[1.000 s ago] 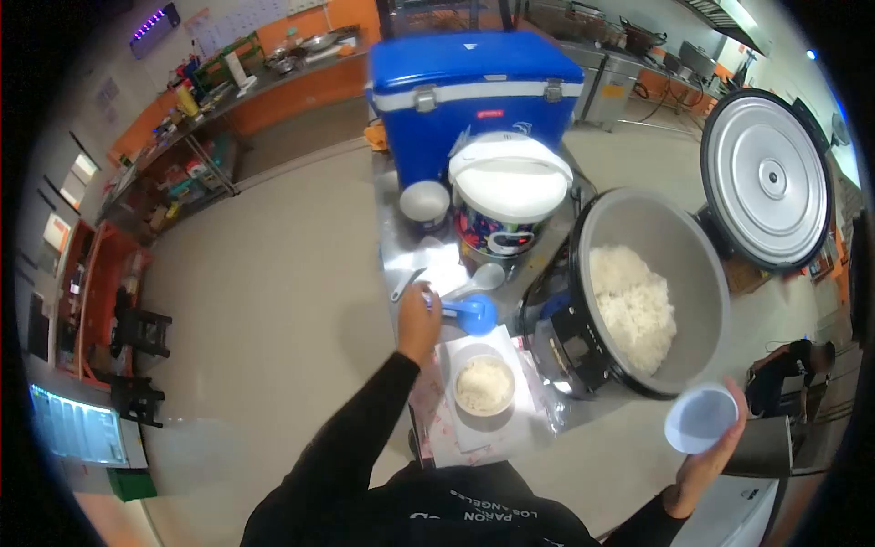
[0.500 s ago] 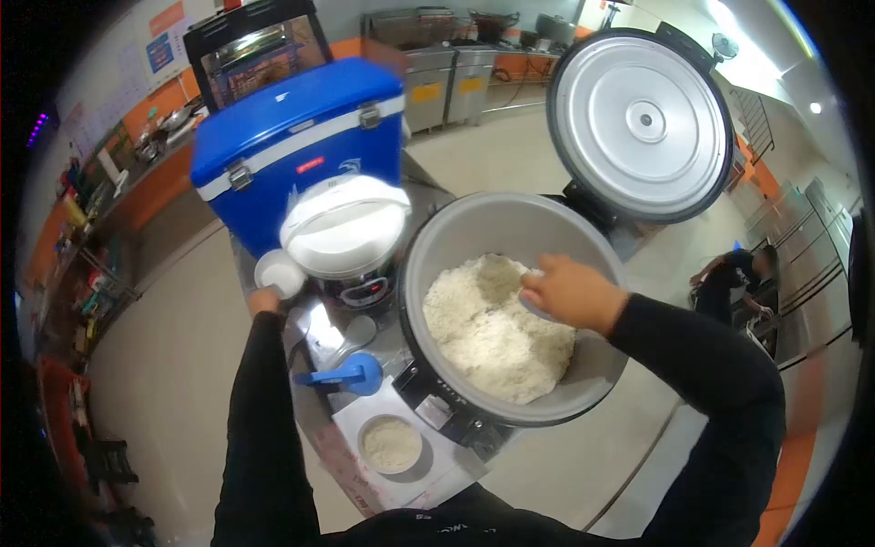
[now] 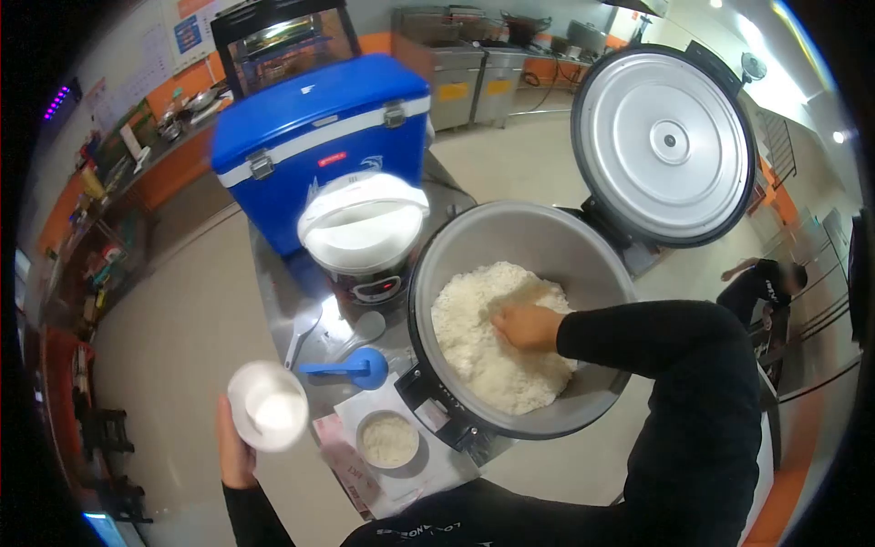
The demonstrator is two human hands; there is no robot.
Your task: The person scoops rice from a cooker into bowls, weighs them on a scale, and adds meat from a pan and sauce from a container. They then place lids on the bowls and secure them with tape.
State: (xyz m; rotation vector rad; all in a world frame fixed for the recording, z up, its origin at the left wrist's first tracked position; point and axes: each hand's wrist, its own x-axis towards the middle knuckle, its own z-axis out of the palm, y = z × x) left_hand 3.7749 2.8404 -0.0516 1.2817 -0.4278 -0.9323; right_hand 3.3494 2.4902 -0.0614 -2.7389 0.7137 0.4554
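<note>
Right hand (image 3: 526, 325) is pressed, fingers curled, into white cooked rice (image 3: 483, 337) inside the large grey cooker pot (image 3: 510, 239), while a white round bowl (image 3: 267, 406), clamped by the left hand (image 3: 233, 448) left of the pot, could be tipped and spilled.

Bright, even ceiling light fills the room, with glare on the steel worktop (image 3: 310, 314) and the open cooker lid (image 3: 670, 146). Fisheye distortion bends the edges into a black vignette, and the white bowl (image 3: 267, 406) is motion-blurred.
</note>
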